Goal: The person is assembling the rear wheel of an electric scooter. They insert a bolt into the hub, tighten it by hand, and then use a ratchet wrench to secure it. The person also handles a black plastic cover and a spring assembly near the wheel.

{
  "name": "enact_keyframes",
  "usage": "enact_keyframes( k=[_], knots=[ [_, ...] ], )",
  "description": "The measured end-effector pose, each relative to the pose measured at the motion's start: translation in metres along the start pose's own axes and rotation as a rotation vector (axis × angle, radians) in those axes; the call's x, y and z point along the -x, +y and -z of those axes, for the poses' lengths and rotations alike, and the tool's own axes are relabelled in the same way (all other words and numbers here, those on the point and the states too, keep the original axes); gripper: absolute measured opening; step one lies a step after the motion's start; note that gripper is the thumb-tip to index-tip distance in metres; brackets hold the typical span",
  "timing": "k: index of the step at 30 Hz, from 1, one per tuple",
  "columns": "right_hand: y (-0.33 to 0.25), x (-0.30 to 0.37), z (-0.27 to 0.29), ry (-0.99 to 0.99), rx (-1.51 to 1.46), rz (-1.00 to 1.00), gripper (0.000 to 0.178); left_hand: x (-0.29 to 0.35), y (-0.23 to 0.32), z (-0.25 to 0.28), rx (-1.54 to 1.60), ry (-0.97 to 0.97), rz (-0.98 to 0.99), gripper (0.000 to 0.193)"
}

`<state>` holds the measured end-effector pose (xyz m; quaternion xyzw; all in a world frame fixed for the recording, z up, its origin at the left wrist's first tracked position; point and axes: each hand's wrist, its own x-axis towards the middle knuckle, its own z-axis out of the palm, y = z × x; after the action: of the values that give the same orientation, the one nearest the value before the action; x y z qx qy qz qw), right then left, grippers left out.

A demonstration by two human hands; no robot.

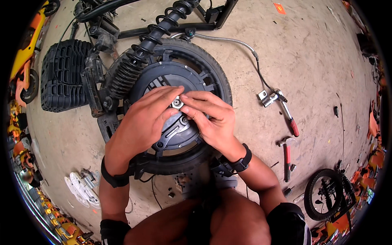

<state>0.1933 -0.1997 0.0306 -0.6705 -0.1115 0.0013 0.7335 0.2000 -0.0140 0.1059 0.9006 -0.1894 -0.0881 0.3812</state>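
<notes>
A silvery hex nut (177, 103) sits at the centre of a black wheel (222, 77) with a round hub. My left hand (141, 118) reaches over the hub from the left, its thumb and fingertips closed against the nut's side. From the right, my right hand (214, 116) pinches the same nut between thumb and fingers. Whether the nut is threaded on the axle cannot be told. Just below the fingers, a grey metal arm (173, 131) lies across the hub, with a bolt at its upper end. My hands hide much of the hub.
A coil-spring shock absorber (143, 49) and black frame stand beside the wheel. Left of it is a ribbed black case (65, 75). On the floor at right lie a red-handled ratchet (289, 116), a hammer (287, 159) and a cable (241, 41). White parts (81, 188) lie lower left.
</notes>
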Motion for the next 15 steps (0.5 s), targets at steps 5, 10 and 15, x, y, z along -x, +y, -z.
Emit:
enact_keyframes(
  k=[5, 10, 15],
  knots=[
    [-0.0026, -0.0016, 0.0009, -0.01, -0.004, -0.027, 0.021, -0.0019, 0.0041, 0.0021, 0.021, -0.019, 0.041, 0.046],
    [0.0001, 0.0008, -0.0006, -0.002, -0.022, -0.015, 0.021, -0.0004, 0.0004, -0.004, 0.031, 0.036, 0.039, 0.04],
    [-0.0013, 0.0013, -0.0012, 0.012, 0.01, -0.013, 0.02, 0.0003, -0.0005, -0.004, 0.052, 0.022, 0.049, 0.042]
  ],
)
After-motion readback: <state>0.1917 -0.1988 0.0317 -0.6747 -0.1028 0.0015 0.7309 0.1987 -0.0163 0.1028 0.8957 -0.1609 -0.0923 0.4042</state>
